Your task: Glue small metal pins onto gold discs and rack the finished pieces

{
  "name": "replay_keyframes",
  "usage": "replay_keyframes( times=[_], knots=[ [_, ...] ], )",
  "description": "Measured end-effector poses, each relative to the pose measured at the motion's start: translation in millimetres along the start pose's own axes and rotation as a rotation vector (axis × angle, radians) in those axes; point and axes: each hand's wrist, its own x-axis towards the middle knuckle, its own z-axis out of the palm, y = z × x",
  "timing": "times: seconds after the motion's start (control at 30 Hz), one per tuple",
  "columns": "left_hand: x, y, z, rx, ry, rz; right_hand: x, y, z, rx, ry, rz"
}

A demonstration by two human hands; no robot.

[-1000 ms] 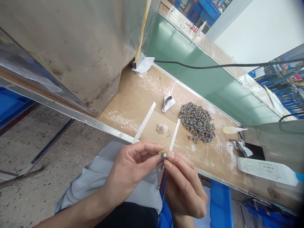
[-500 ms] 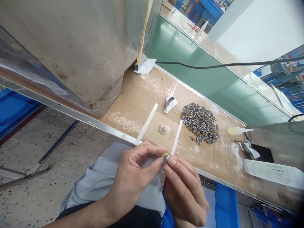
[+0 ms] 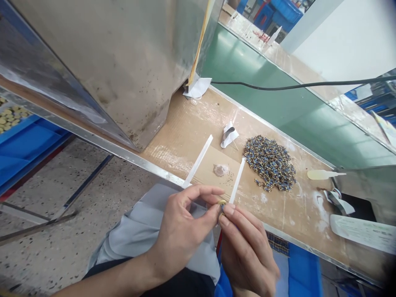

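Note:
Between my fingertips, just over the front edge of the bench, is a tiny yellow and blue piece (image 3: 222, 203), mostly covered by the fingers. My left hand (image 3: 188, 227) pinches it from the left with thumb and forefinger. From the other side, my right hand (image 3: 247, 243) pinches it with closed fingers, and the fingertips of both hands nearly touch. Beyond them, on a cardboard patch, lies a small clear dish (image 3: 220, 169) with tiny specks scattered beside it. To its right spreads a heap of small blue and gold pieces (image 3: 269, 163).
White tape strips (image 3: 198, 161) flank the cardboard. Behind sits a crumpled white paper (image 3: 229, 135) with a dark piece on it. A pale squeeze bottle (image 3: 324, 174) and a white packet (image 3: 361, 231) lie at right. A large metal housing (image 3: 123, 70) stands left; a blue bin (image 3: 305, 268) is below.
The view has shifted, so the bench and hands appear slightly further right. Both hands keep their pinch on the small piece, with slight finger movement.

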Motion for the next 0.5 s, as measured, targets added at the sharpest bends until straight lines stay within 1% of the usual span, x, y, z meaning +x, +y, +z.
replay_keyframes(
  times=[0.07,0.1,0.17,0.23,0.27,0.3,0.37,0.5],
  knots=[
    [-1,-1,-2.5,0.011,-0.016,-0.01,0,2,-2,0.044,0.037,0.05],
    [-1,-2,-3.5,0.019,-0.023,-0.017,1,3,-3,0.065,0.059,0.116],
    [-2,-2,-4.8,0.039,-0.038,-0.025,4,4,-6,0.105,0.058,0.322],
    [-3,-3,-4.5,0.064,-0.052,-0.015,8,5,-9,0.171,-0.006,0.518],
    [-3,-4,-3.9,0.075,-0.058,-0.004,10,5,-10,0.218,-0.044,0.58],
    [-3,-4,-3.1,0.085,-0.062,0.007,11,6,-10,0.268,-0.074,0.615],
    [-3,-5,-1.6,0.102,-0.069,0.021,13,7,-11,0.339,-0.098,0.633],
    [-4,-4,0.6,0.119,-0.095,0.047,13,8,-14,0.371,-0.098,0.659]
  ],
)
